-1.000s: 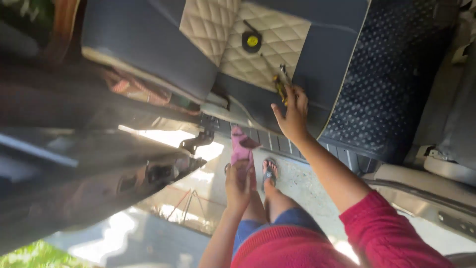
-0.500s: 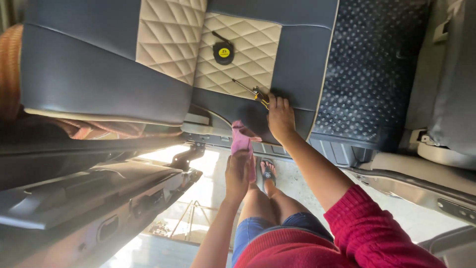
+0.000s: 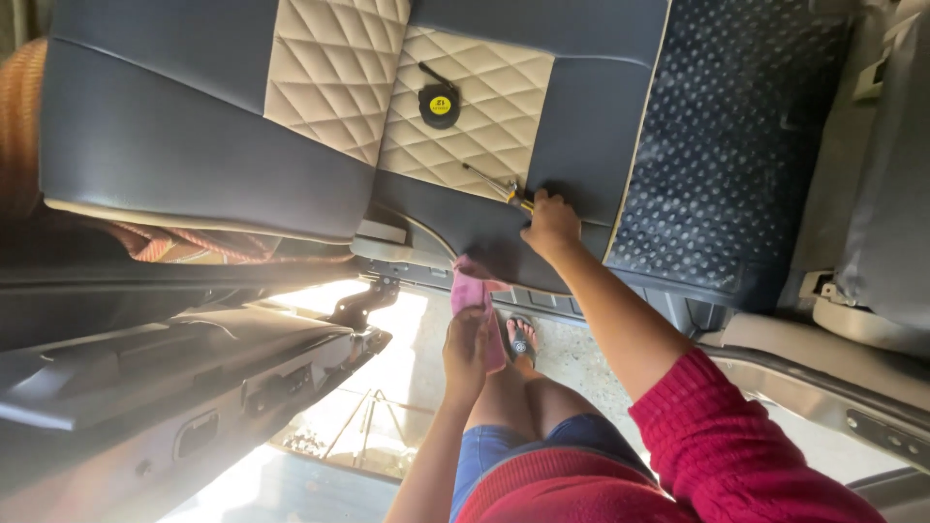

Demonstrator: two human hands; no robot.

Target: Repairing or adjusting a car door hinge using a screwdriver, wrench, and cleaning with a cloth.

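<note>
Open car doorway, quilted seat cushion (image 3: 455,116) with tape measure (image 3: 439,105) on it. Right hand (image 3: 550,225) was closed on screwdriver (image 3: 496,186) at seat edge; left hand (image 3: 467,347) gripped pink cloth (image 3: 473,295). Tool pickup looked underway; next called for lifting it clear.

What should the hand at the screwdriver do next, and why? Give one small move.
Probably close the fingers on the screwdriver's handle and lift it. The right hand already rests at the yellow-handled screwdriver lying on the car seat, while the left hand is occupied with a pink cloth.
</note>
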